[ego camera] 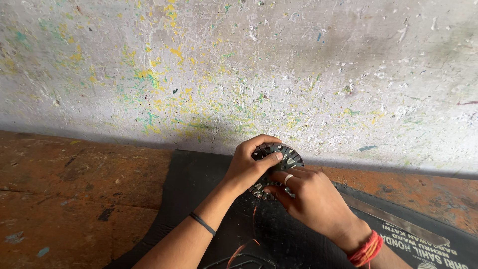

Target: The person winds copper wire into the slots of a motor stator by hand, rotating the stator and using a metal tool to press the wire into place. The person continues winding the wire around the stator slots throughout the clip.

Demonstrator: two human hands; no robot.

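A round dark slotted metal disc (pixel 288 155), like a motor core with pale inserts in its slots, is held upright over a black mat (pixel 194 174). My left hand (pixel 247 167) grips its upper left edge, thumb across the face. My right hand (pixel 311 197), with a ring on one finger and red thread at the wrist, holds the disc's lower right part, fingertips pressed at the slots. A black band circles my left forearm (pixel 201 223).
A paint-spattered whitish wall (pixel 249 65) rises right behind the disc. The mat lies on a worn reddish-brown floor (pixel 74 189). A flat metal strip (pixel 393 219) lies at the right. Thin copper wire (pixel 241 247) and a dark loop lie near the bottom edge.
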